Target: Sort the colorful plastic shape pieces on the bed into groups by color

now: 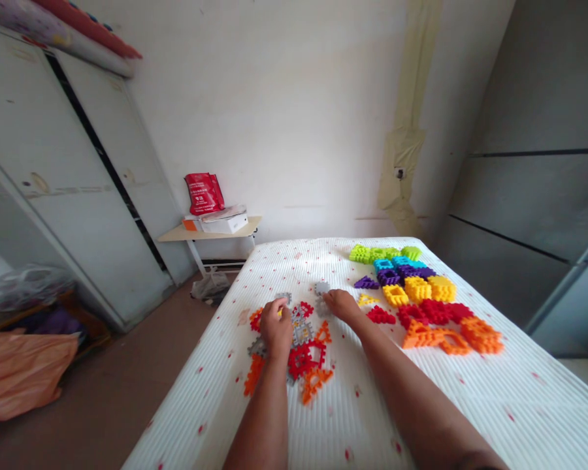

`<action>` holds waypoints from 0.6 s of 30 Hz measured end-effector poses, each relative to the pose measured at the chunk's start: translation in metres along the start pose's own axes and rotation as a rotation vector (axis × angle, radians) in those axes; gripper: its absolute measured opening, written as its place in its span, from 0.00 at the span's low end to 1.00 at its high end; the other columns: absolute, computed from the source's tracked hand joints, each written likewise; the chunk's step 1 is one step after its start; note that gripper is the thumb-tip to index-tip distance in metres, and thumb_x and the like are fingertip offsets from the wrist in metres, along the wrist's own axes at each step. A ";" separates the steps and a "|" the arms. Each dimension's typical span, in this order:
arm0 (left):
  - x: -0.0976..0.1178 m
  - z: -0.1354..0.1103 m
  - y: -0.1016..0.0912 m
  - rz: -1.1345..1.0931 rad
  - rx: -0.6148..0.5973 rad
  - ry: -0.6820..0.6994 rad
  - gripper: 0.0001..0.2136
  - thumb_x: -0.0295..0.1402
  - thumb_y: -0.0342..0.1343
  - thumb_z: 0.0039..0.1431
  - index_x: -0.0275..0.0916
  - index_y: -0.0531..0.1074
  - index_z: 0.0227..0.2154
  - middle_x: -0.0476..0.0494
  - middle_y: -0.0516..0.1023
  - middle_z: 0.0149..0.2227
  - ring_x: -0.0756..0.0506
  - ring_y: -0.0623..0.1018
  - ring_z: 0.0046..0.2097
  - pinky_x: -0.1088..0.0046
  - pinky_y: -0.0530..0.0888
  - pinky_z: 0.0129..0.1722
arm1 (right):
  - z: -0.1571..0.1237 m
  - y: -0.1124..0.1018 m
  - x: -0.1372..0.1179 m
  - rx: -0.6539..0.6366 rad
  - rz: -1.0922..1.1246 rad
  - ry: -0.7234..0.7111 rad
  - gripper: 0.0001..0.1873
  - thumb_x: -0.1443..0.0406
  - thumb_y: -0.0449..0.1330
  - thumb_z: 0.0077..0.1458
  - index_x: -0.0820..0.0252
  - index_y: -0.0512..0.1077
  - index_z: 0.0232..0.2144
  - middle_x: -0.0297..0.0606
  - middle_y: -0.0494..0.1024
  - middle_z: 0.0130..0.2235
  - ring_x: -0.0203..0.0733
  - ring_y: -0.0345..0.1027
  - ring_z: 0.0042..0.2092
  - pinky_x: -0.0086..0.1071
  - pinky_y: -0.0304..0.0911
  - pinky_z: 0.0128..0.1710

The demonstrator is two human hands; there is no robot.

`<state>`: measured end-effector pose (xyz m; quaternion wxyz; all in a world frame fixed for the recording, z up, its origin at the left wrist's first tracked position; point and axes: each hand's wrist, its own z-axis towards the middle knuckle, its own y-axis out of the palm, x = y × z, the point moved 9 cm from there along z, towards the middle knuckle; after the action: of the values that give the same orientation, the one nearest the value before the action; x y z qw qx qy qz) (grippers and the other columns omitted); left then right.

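Observation:
My left hand point(276, 329) is over a mixed pile of interlocking plastic building pieces, its fingers curled. A bit of yellow point(280, 312) shows by the thumb; what the fingers grip is hidden. A grey piece point(285, 297) lies just beyond the fingertips. In the pile are red pieces point(301, 360), orange pieces point(316, 385) and grey notched pieces point(302, 331). To the right, my right hand point(342, 304) has its fingers closed on the edge of a grey building piece point(323, 307). Another grey piece point(322, 287) lies flat just past it.
Building pieces stand grouped by colour on the right of the bed point(362, 405): green point(385, 253), blue point(402, 262), purple point(404, 274), yellow point(418, 288), red point(434, 312) and orange point(480, 334). A side table point(210, 234) holds a red bag point(204, 193) and white box point(225, 222).

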<state>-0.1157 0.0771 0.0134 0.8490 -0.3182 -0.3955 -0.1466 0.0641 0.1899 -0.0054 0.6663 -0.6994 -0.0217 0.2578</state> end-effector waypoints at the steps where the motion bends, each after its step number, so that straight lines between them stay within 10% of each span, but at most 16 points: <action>1: 0.004 -0.001 0.006 0.097 -0.069 0.031 0.11 0.28 0.48 0.50 0.37 0.75 0.34 0.42 0.78 0.37 0.45 0.75 0.42 0.68 0.68 0.47 | -0.001 -0.001 0.003 0.028 -0.023 0.044 0.17 0.60 0.46 0.60 0.64 0.71 0.37 0.49 0.76 0.38 0.45 0.71 0.41 0.31 0.61 0.36; 9: 0.017 -0.018 0.036 0.620 -0.421 0.084 0.13 0.32 0.51 0.52 0.43 0.75 0.40 0.42 0.76 0.44 0.40 0.72 0.47 0.64 0.65 0.46 | -0.024 -0.005 0.005 0.090 -0.136 0.080 0.21 0.55 0.59 0.49 0.59 0.66 0.44 0.45 0.73 0.43 0.46 0.70 0.43 0.32 0.62 0.37; 18: 0.019 -0.021 0.037 0.673 -0.425 0.085 0.13 0.31 0.50 0.54 0.43 0.76 0.39 0.41 0.76 0.43 0.42 0.72 0.47 0.66 0.64 0.47 | -0.021 0.004 -0.008 0.131 -0.157 0.047 0.18 0.58 0.58 0.50 0.62 0.69 0.41 0.46 0.74 0.42 0.46 0.70 0.42 0.31 0.62 0.36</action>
<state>-0.0732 0.0911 0.0020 0.7804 -0.5923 -0.1945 0.0482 0.0638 0.1675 -0.0069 0.7291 -0.6563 -0.0436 0.1892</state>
